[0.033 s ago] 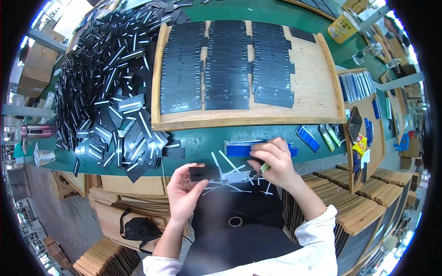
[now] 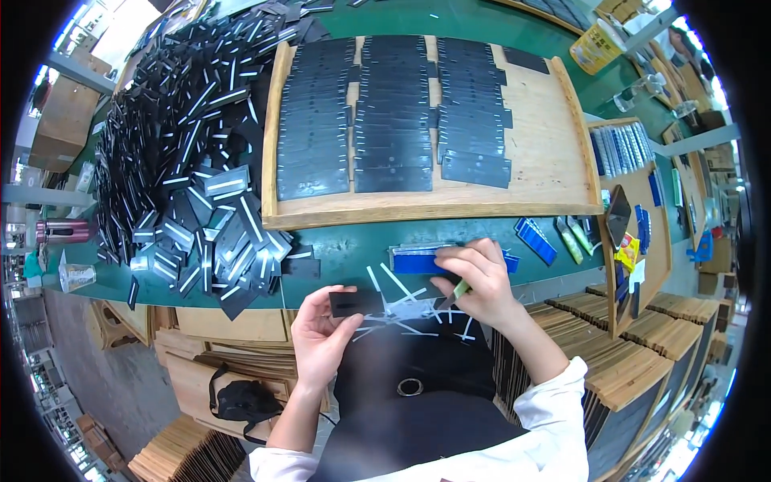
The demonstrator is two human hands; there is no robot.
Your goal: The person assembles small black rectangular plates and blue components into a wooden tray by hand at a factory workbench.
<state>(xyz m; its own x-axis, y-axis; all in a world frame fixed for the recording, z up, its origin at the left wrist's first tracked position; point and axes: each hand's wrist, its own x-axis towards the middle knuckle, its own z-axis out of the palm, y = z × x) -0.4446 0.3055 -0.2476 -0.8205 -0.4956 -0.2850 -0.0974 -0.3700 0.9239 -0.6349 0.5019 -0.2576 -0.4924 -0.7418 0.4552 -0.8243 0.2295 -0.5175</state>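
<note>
My left hand (image 2: 321,333) pinches a thin black rectangular sheet (image 2: 353,303) between thumb and fingers, just over the table's near edge. To its right, my right hand (image 2: 475,281) is closed around a slim green tool (image 2: 460,289); its kind is mostly hidden by the fingers. Between the hands lies a tangle of narrow white strips (image 2: 409,309), some reaching onto the table and some over my dark clothing. Directly behind my right hand rests a stack of blue-and-white strips (image 2: 414,261), partly covered by the fingers.
A wooden tray (image 2: 434,212) behind my hands carries three columns of overlapping black sheets (image 2: 393,120). On the left, a large heap of black pieces with white stripes (image 2: 201,153) covers the green table (image 2: 345,241). Blue strips (image 2: 536,241) and green-and-white tools (image 2: 572,239) lie right.
My right hand has shifted very slightly, with the green tool still in it. The left hand holds the black sheet in the same place.
</note>
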